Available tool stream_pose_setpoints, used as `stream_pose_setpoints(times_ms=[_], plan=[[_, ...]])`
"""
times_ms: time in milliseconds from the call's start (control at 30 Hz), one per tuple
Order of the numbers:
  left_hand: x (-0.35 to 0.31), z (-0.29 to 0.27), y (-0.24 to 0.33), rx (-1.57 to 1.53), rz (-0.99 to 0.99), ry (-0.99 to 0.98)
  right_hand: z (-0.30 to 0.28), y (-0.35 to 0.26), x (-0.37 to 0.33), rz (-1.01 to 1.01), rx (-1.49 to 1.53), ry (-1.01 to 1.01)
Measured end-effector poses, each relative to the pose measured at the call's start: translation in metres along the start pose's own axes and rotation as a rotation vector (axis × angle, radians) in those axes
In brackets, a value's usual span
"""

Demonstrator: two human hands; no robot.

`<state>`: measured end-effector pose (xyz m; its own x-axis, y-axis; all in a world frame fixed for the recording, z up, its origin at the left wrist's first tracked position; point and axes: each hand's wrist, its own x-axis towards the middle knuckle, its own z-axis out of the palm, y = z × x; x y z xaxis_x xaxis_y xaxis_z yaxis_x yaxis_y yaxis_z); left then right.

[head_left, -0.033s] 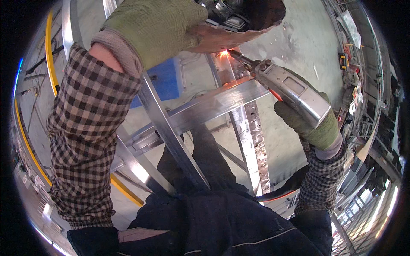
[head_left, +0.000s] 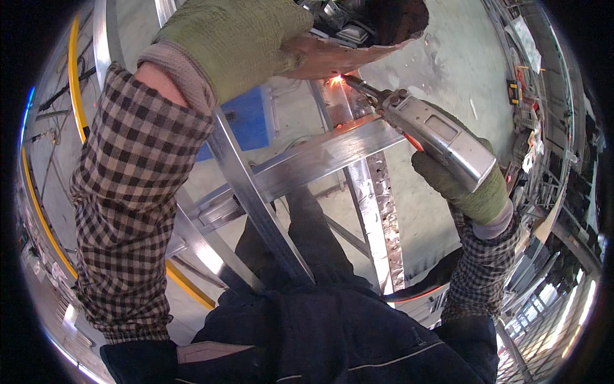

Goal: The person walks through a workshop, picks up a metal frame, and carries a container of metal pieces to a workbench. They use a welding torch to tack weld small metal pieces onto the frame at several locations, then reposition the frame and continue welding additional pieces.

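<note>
My left hand (head_left: 233,48), in a green work glove, grips the edge of a brown curved shell with a ragged rim (head_left: 339,59), which looks like a welding shield; its fingertips are partly hidden. Gloved alike, my right hand (head_left: 470,195) is wrapped round a boxy silver welding gun (head_left: 441,131) with a red trigger. The gun's thin nozzle points left, to a bright orange glow (head_left: 336,80) just below the shell. That glow lies on a narrow metal bar, close to where it meets a shiny square tube (head_left: 332,152) of a metal frame.
More frame tubes (head_left: 249,192) run between my left arm and my legs. Beyond them a blue panel (head_left: 246,121) lies low. Yellow rails (head_left: 78,83) curve along the left side. Tools and clutter, with a yellow-black item (head_left: 514,91), line the right edge. A dark cable (head_left: 435,278) hangs near my right forearm.
</note>
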<state>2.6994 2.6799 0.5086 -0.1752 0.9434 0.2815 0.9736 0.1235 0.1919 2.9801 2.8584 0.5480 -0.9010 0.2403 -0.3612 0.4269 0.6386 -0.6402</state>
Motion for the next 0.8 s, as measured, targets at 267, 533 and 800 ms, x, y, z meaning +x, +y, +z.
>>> stream_pose_setpoints(times_ms=[267, 533, 800], plan=[[-0.002, 0.003, -0.003, -0.069, -0.007, -0.126, -0.004, -0.006, -0.004, 0.249, 0.102, -0.031], [-0.001, -0.001, -0.003, -0.097, -0.013, -0.138, 0.007, 0.004, 0.001, -0.047, 0.052, 0.059], [0.001, 0.000, -0.003, -0.111, -0.009, -0.135, 0.003, -0.003, -0.006, 0.242, 0.180, 0.057]])
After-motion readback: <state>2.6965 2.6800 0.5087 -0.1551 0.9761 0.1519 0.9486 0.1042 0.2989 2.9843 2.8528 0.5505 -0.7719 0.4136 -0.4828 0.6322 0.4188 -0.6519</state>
